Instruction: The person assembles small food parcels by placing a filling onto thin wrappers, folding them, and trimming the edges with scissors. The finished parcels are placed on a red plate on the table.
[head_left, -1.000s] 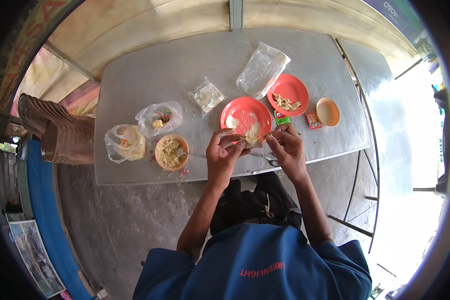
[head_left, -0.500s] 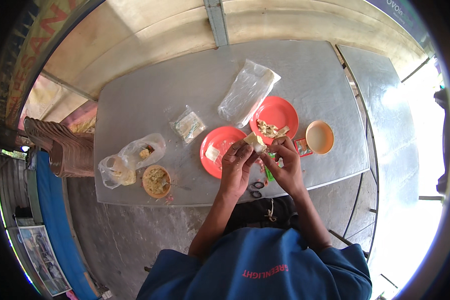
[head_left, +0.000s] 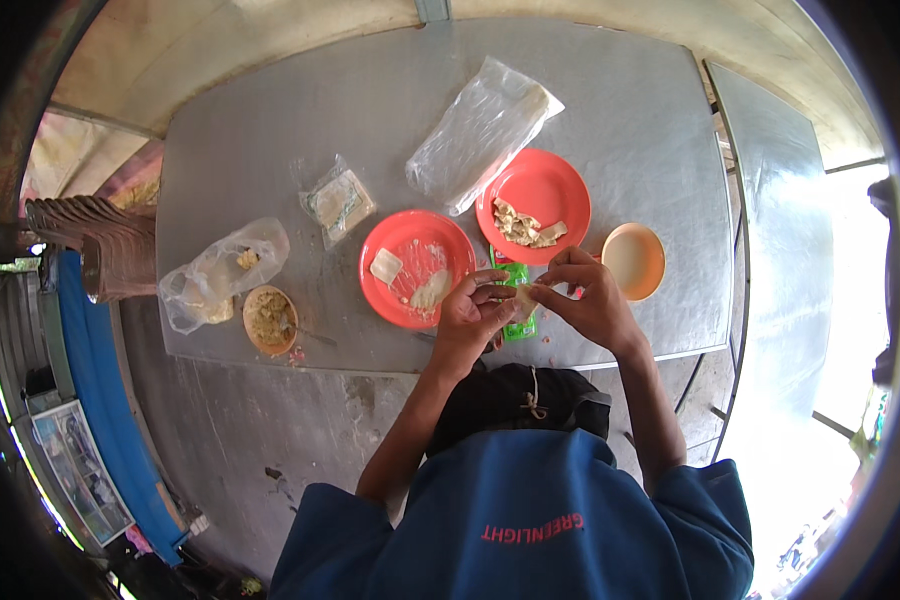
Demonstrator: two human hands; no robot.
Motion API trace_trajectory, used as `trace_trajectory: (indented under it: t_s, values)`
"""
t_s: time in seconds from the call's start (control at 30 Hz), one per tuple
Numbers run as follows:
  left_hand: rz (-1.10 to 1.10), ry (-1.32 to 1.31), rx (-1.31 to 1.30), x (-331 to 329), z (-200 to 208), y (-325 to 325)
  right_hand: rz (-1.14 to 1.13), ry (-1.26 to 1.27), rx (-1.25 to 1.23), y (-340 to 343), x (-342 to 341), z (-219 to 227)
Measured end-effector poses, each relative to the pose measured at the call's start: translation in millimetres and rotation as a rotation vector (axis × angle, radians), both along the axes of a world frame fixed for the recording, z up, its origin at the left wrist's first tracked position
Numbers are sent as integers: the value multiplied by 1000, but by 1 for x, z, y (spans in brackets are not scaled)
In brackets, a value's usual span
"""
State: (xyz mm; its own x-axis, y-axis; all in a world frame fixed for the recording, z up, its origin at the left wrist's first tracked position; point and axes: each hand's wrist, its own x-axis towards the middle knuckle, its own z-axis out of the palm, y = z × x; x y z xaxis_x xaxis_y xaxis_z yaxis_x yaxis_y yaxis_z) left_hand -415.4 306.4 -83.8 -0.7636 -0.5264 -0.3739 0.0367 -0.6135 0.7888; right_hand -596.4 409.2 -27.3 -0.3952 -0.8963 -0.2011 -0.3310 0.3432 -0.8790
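Observation:
A small pale folded wrapper (head_left: 523,299) is pinched between both hands over the near edge of the table. My left hand (head_left: 470,315) grips its left side, fingers curled. My right hand (head_left: 595,302) holds its right side with thumb and fingertips. Just beneath lies a green packet (head_left: 518,328), partly covered by my hands. To the left, a red plate (head_left: 378,300) bears a square wrapper (head_left: 386,266) and a pale, wet-looking smear (head_left: 431,290). Beyond my hands, a second red plate (head_left: 545,180) carries several folded cream-coloured pieces (head_left: 523,228).
An orange bowl (head_left: 633,262) of cloudy liquid stands right of the plates. Farther left are a bowl of chopped filling (head_left: 270,320) with a spoon, a clear plastic bag (head_left: 225,275) and a packet of squares (head_left: 340,203). A large plastic-wrapped pack (head_left: 485,135) touches the far plate.
Both hands have come nearer to me and rightward from the plates with the wrapper, which looks smaller now. The left plate's smear and more of the folded pieces are uncovered. The view has shifted.

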Motion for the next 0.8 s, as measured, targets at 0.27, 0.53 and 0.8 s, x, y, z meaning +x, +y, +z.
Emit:
trace_trajectory:
  t_s: [0.27, 0.53, 0.8]
  values:
    - [-80, -64, 8, 18, -17, 1, 103, -33, 53, -8, 5, -17]
    - [-207, -111, -3, 18, -16, -12, 84, -109, 12, -9, 8, -31]
    - [-254, -90, -39, -9, -24, -21, -66, -213, 64, 7, -5, -40]
